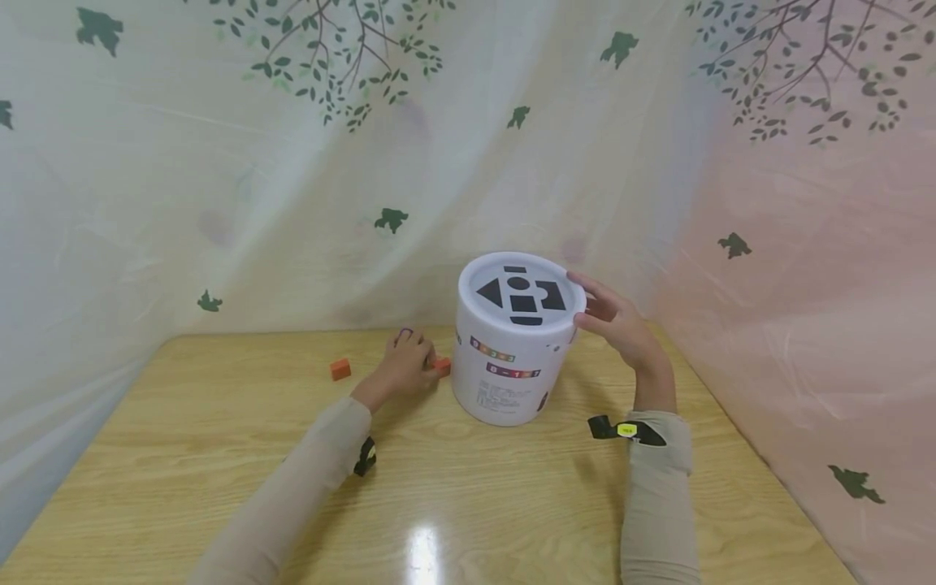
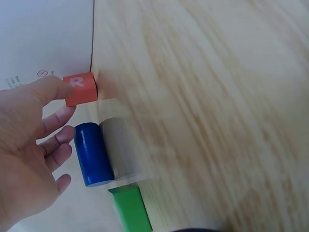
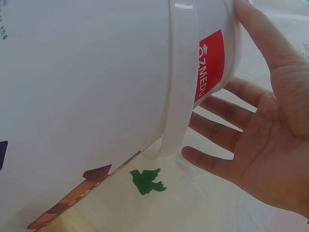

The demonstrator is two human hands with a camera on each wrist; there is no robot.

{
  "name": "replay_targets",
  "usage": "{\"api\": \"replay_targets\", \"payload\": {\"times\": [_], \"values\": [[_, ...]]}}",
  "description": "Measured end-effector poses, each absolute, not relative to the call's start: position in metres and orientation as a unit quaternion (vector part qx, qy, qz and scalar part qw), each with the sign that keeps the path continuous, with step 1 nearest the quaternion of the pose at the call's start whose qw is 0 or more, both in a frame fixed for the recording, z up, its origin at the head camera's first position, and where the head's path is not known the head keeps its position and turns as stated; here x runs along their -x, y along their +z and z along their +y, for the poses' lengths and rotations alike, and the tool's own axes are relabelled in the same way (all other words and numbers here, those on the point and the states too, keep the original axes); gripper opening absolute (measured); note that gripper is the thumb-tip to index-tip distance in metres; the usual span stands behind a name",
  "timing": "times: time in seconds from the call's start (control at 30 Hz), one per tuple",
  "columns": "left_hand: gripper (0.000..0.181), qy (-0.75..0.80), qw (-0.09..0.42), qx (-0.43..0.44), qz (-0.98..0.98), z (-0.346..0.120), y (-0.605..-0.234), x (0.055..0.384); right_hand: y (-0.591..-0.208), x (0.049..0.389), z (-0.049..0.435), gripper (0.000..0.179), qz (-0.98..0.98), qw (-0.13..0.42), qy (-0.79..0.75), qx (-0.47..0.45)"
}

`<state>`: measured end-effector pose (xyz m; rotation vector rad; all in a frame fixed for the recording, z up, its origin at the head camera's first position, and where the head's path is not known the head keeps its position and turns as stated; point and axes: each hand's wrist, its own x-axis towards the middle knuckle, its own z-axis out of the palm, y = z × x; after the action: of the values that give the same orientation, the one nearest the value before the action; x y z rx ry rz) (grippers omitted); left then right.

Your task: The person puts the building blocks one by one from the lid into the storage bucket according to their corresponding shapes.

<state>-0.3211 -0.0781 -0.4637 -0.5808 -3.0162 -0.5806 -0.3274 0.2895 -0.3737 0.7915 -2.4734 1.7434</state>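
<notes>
My left hand [image 1: 406,363] is at the left side of a white bucket [image 1: 504,382]. Its thumb and forefinger pinch a red block [image 2: 81,89] marked with a white R, close beside the bucket wall. The other fingers are bent, near a blue cylinder [image 2: 92,153] lying on the table. A green block [image 2: 131,209] lies just past the cylinder. On the bucket's far right, my right hand [image 1: 621,329] rests against the lid's rim, thumb in front, with fairly straight, spread fingers behind. The white lid [image 1: 471,280] has dark shaped holes.
An orange block [image 1: 340,370] lies left of my left hand. Part of a purple curved piece [image 1: 405,331] shows behind that hand. The wooden table [image 1: 453,496] meets a draped cloth [image 1: 292,244] printed with leaves and green birds. A white handle [image 3: 183,82] crosses the bucket's side.
</notes>
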Motion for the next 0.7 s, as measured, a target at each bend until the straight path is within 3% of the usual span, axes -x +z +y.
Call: {"api": "replay_targets", "payload": {"times": [0.43,0.7], "values": [[0.026,-0.253,-0.044,0.182,-0.949,-0.097,-0.439,0.323,-0.372,0.326,0.288,0.067,-0.791,0.006,0.558,-0.250],[0.026,-0.244,-0.020,0.209,-0.947,-0.113,-0.399,0.321,-0.373,0.327,0.290,0.066,-0.793,0.006,0.554,-0.252]]}}
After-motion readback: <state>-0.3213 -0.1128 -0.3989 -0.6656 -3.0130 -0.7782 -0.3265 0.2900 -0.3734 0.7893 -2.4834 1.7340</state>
